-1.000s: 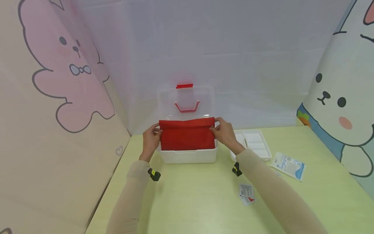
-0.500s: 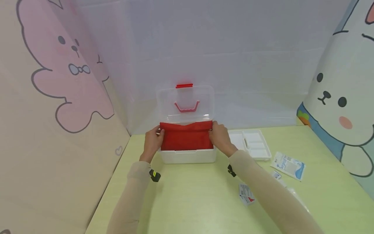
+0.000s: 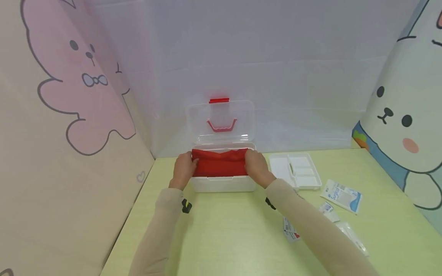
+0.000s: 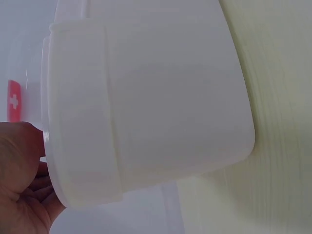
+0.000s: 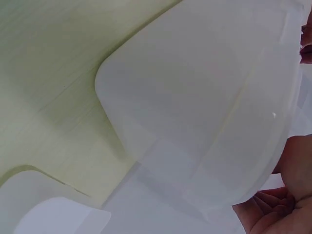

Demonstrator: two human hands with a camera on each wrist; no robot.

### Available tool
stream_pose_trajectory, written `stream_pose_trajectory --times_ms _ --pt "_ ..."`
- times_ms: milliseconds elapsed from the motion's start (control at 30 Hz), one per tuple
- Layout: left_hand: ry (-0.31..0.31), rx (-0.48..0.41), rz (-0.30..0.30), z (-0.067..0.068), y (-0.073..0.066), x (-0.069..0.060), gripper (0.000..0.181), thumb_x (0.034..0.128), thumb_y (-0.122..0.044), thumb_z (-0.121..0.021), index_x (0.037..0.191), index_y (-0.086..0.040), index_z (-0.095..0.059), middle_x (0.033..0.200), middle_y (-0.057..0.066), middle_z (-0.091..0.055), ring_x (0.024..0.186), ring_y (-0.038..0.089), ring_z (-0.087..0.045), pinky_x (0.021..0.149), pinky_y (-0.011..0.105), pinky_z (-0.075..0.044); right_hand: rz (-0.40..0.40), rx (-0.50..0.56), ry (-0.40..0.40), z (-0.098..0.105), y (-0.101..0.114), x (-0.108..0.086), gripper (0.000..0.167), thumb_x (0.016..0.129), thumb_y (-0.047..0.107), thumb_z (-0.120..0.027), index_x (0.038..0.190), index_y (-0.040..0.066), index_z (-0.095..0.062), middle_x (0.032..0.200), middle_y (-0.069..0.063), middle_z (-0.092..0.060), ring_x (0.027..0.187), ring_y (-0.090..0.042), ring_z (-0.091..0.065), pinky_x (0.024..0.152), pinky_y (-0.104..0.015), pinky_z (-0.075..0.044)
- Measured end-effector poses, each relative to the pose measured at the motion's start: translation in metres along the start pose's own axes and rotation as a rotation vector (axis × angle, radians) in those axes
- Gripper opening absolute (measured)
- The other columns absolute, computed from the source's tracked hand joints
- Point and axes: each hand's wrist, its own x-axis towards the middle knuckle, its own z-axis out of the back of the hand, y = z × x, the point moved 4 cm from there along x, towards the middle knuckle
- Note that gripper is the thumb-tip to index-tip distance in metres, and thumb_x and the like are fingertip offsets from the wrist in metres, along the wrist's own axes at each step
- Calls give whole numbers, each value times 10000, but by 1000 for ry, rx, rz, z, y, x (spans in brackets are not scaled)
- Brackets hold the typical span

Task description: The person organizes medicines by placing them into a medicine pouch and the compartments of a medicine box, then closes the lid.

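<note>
Most of the lower frame is filled by the pale yellow-green, wood-grained surface (image 3: pixel 221 234). Just below the frame's centre, an oblong white plastic box (image 3: pixel 224 184) is set on it, its clear plastic lid (image 3: pixel 243 119) raised behind. A folded red fabric piece (image 3: pixel 221 166) is held in the box's mouth, its upper edge dipped mid-way. Its left end is pinched by the left hand (image 3: pixel 184 169), thumb in front; its right end is seemingly gripped by the curled fingers of the right hand (image 3: pixel 257 166), whose thumb is hidden.

The step is judged to be the seating of the fabric: both ends are best kept level, the dip tucked below the rim, and fingers kept from being wedged against the end walls.

At centre right, a shallow white compartmented plastic tray (image 3: pixel 305 171) is placed near the box. Farther right, a flat white-and-blue packet (image 3: pixel 342 195), a clear-wrapped item (image 3: pixel 353 239) and small printed sachets (image 3: pixel 291 232) are scattered, the sachets partly covered by the beige right sleeve (image 3: pixel 310 226).
</note>
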Motion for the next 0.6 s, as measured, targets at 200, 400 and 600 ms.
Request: stream_pose_trajectory --times_ms 200,400,600 --pt "-47 40 -33 3 -2 2 266 949 -117 -590 1150 44 -653 998 203 -720 861 327 -675 792 437 -576 -32 11 1 1 -1 1 26 839 12 -563 855 -3 -549 791 -156 -638 719 -346 -656 622 -416 -546" --pt "-82 8 -57 6 0 2 334 939 -103 -587 1209 88 -633 1076 261 -706 975 383 -697 847 481 -564 -31 55 17 9 0 -2 66 895 47 -546 914 -14 -534 692 -108 -564 578 -244 -543 511 -284 -430" --pt "-78 -28 -70 9 0 1 335 942 -136 -582 1195 74 -642 1073 246 -705 959 367 -696 821 470 -568 -9 103 -20 19 -1 -4 127 915 86 -527 999 -7 -547 633 -91 -545 532 -232 -522 501 -290 -423"
